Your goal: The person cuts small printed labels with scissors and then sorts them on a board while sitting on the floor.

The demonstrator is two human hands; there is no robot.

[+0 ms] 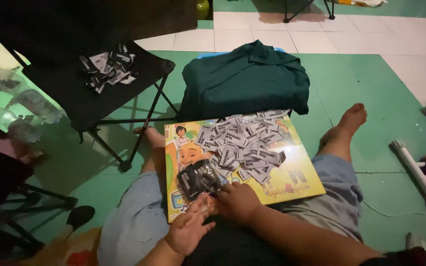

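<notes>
A colourful cartoon-printed board lies across my lap. A heap of small grey fabric labels covers its far half, and a stack of black labels lies near its front left corner. My left hand rests palm up at the board's front edge with fingers apart, its fingertips just below the black stack. My right hand lies knuckles up on the board beside it, fingers curled at the edge of the black stack; whether it pinches a label is hidden.
A dark green folded garment lies beyond the board. A black folding stool at left carries more labels. Plastic bottles stand at far left. A white power strip lies at right on the green floor.
</notes>
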